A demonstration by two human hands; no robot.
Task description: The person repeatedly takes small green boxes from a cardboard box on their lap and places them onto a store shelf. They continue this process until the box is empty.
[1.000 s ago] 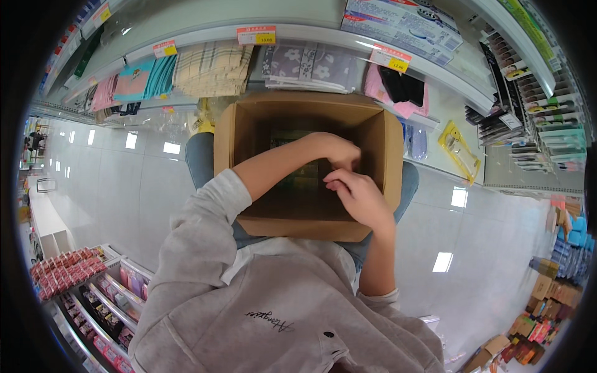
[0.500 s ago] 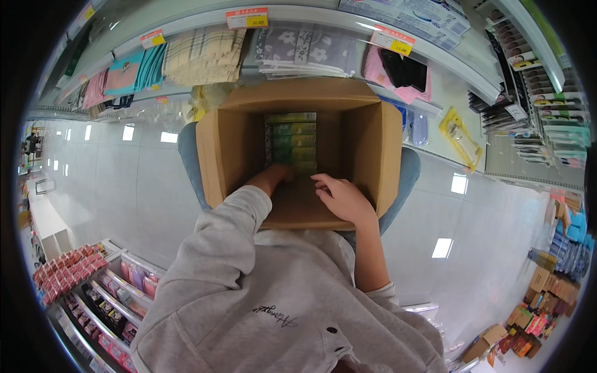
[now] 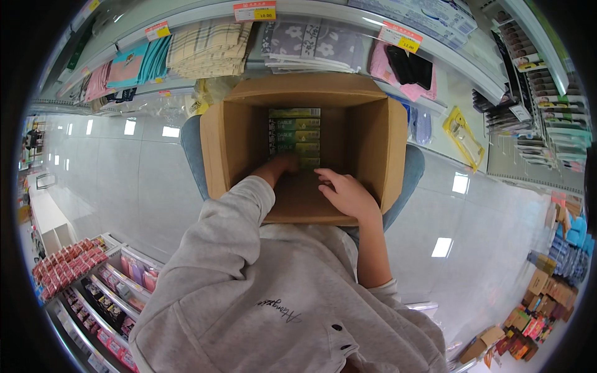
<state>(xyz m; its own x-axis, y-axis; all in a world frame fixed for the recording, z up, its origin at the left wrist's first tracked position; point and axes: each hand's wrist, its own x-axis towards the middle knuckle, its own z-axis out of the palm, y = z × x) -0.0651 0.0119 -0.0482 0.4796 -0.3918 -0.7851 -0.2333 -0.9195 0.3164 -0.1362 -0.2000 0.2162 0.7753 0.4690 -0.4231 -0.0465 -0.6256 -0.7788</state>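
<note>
An open brown cardboard box (image 3: 305, 87) stands in front of me, its flaps spread outward. Along its far side inside lies a row of slim green-and-yellow cartons (image 3: 295, 135), stacked edge to edge. My left hand (image 3: 286, 163) is deep in the box at the near end of that row; its fingers are in shadow and blurred, so whether they grip a carton cannot be made out. Over the box's near right part is my right hand (image 3: 347, 194), with fingers apart and slightly bent, holding nothing visible. Its fingertips point toward the row's near end.
Beyond the box runs a shelf with folded plaid cloths (image 3: 208, 50), grey floral cloths (image 3: 314, 46) and a black phone (image 3: 408, 67) on pink cloth. A yellow package (image 3: 463, 138) lies at right. Shelves of goods (image 3: 93, 280) are at lower left, cardboard boxes (image 3: 485, 342) at lower right.
The whole view has shifted slightly. My left hand has edged a little farther toward the cartons, while my right hand stays in nearly the same place over the box.
</note>
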